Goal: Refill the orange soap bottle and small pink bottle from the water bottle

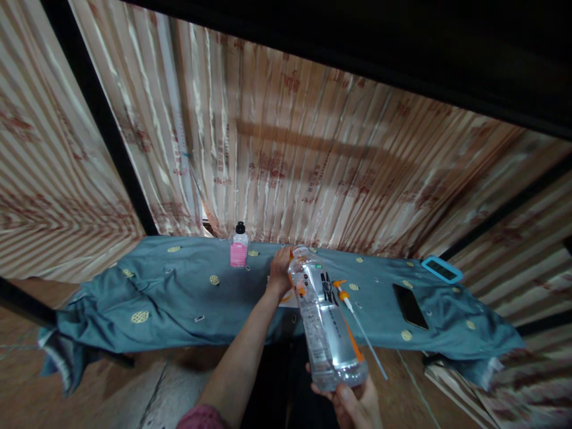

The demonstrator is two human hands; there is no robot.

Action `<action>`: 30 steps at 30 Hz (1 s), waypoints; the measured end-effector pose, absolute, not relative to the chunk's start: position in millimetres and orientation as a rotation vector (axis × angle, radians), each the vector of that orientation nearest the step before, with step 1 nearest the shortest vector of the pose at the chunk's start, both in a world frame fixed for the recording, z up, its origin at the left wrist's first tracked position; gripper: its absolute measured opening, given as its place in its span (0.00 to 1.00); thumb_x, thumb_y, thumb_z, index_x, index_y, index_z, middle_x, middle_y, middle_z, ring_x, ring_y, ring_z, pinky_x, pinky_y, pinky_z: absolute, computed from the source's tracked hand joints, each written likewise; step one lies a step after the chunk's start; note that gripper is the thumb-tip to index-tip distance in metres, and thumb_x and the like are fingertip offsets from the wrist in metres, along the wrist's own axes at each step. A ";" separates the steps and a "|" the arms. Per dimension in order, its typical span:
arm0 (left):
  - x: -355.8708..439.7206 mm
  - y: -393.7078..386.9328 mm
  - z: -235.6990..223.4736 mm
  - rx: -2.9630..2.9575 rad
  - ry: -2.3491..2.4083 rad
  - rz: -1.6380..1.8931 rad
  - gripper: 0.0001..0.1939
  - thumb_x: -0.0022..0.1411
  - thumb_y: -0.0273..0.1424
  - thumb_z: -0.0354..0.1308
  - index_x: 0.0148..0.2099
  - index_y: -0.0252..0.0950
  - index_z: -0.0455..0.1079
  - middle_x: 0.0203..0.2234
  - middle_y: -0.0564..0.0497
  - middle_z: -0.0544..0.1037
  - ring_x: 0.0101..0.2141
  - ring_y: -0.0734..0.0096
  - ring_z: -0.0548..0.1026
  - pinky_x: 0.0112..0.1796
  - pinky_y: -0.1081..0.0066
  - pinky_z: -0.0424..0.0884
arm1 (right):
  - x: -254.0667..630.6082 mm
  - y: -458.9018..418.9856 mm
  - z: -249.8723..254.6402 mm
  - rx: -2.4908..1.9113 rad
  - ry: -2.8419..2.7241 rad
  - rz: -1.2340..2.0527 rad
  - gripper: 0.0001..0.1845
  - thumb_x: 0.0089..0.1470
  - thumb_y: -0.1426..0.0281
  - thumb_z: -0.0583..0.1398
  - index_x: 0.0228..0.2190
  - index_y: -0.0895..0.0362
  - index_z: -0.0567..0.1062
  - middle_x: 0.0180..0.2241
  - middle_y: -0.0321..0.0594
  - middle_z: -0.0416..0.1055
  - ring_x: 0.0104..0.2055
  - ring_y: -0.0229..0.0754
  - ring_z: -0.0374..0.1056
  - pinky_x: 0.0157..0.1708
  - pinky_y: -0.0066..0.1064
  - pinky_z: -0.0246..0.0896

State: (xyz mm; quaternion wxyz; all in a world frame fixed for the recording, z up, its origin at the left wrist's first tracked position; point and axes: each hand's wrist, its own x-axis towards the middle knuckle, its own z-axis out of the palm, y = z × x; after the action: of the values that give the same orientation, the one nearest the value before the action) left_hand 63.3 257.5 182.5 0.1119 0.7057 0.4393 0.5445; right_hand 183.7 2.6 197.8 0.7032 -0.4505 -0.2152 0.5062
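A large clear plastic bottle (330, 333) with a silver label and an orange edge is tilted, its neck pointing away from me over the cloth. My right hand (353, 402) grips its base. My left hand (279, 277) is closed beside the bottle's shoulder; its fingertips and whatever they hold are mostly hidden behind the bottle. Below that hand, a white item with orange marks (288, 299) shows only in part. An orange-and-white pump head with a long tube (346, 299) lies just right of the bottle.
A pink-labelled bottle with a black cap (238, 253) stands at the back left of the blue-green cloth (179, 310). On the right lie a dark phone (410, 305) and a blue-framed device (441, 270). Striped curtains (290, 149) and black poles (105, 125) surround the table.
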 end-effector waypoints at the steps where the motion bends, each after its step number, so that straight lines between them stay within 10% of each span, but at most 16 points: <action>1: 63.4 257.7 182.6 2.067 1.289 1.592 0.06 0.67 0.32 0.60 0.43 0.39 0.77 0.40 0.46 0.83 0.42 0.58 0.80 0.47 0.61 0.76 | 183.8 2.6 197.4 -0.997 -0.485 1.128 0.38 0.28 0.56 0.83 0.42 0.53 0.80 0.33 0.45 0.88 0.31 0.54 0.85 0.29 0.38 0.80; 30: 63.7 254.5 187.4 2.042 1.270 1.614 0.08 0.68 0.34 0.58 0.41 0.39 0.77 0.38 0.44 0.82 0.41 0.56 0.79 0.45 0.60 0.75 | 187.4 1.2 194.5 -0.980 -0.504 1.142 0.37 0.31 0.59 0.83 0.45 0.53 0.82 0.33 0.46 0.88 0.31 0.55 0.84 0.30 0.40 0.80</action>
State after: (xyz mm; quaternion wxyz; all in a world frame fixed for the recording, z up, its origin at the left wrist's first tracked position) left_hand 63.7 254.5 187.4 0.1223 0.6998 0.4352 0.5531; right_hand 187.4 1.2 194.5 0.7013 -0.4403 -0.2265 0.5128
